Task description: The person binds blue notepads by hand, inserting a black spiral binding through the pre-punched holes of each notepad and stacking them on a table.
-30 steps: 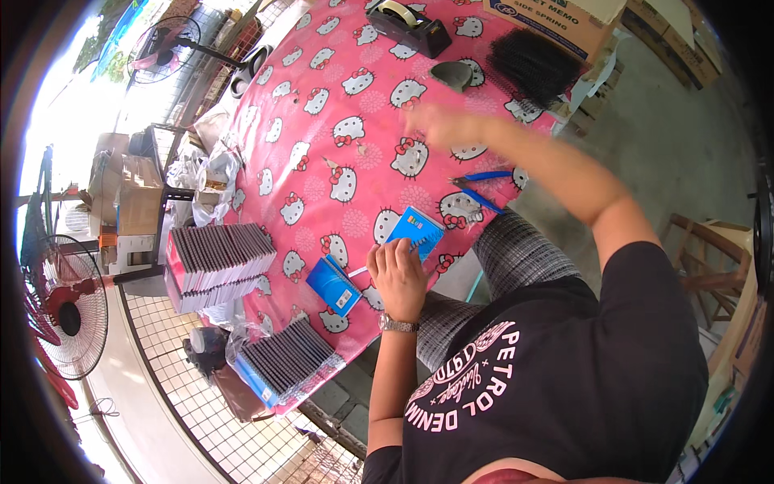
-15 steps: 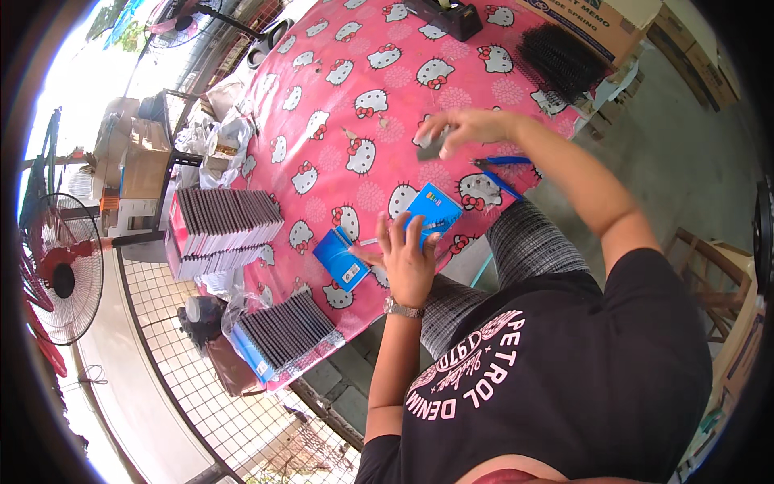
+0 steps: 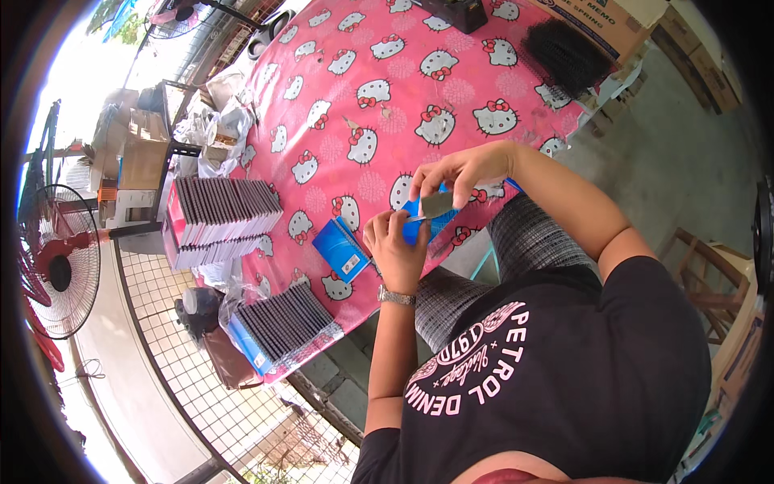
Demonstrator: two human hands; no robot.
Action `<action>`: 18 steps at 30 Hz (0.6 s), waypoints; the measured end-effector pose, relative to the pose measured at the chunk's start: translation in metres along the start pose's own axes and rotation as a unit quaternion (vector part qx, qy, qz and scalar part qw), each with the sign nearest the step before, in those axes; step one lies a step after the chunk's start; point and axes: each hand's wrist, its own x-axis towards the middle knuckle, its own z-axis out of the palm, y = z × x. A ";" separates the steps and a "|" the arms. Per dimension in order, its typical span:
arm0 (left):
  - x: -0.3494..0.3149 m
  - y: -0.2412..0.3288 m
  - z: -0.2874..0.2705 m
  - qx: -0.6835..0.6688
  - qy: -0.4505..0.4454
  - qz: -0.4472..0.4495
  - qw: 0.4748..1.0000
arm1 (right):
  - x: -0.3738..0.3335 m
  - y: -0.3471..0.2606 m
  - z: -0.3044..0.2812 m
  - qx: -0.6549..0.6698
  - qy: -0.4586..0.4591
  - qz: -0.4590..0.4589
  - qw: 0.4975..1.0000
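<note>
My right hand (image 3: 472, 173) grips a small, flat, dark grey-green piece (image 3: 438, 204) whose exact kind I cannot make out. Close beside it, my left hand (image 3: 397, 248) has its fingers drawn together around a thin pale sliver that reaches toward the grey piece. Both hands are above a blue spiral notebook (image 3: 413, 231), which they partly cover. Another blue spiral notebook (image 3: 342, 250) lies tilted on the table, left of my left hand. Under my right wrist, a bit of blue plier handle (image 3: 513, 185) shows; the rest is hidden.
The pink patterned tablecloth (image 3: 330, 105) spans the table. Stacks of spiral notebooks (image 3: 226, 211) and wrapped blue notebooks (image 3: 286, 327) stand along the left edge. Black spiral wires (image 3: 568, 56) lie far right by a cardboard box (image 3: 601, 28); a tape dispenser (image 3: 463, 12) sits at the far edge.
My right hand has come down and nearer with the grey piece, meeting my left hand. The left hand's spread fingers have closed. My right arm now covers most of the pliers.
</note>
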 end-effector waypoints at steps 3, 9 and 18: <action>0.005 -0.006 -0.002 -0.025 0.011 -0.006 1.000 | 0.005 -0.007 -0.009 -0.320 0.098 0.077 0.939; -0.001 -0.025 -0.010 -0.035 0.027 -0.030 0.999 | 0.021 -0.017 -0.004 -0.282 0.034 0.083 0.955; 0.002 -0.035 -0.012 -0.100 -0.010 -0.032 0.994 | 0.034 -0.014 -0.010 -0.141 -0.007 0.049 0.989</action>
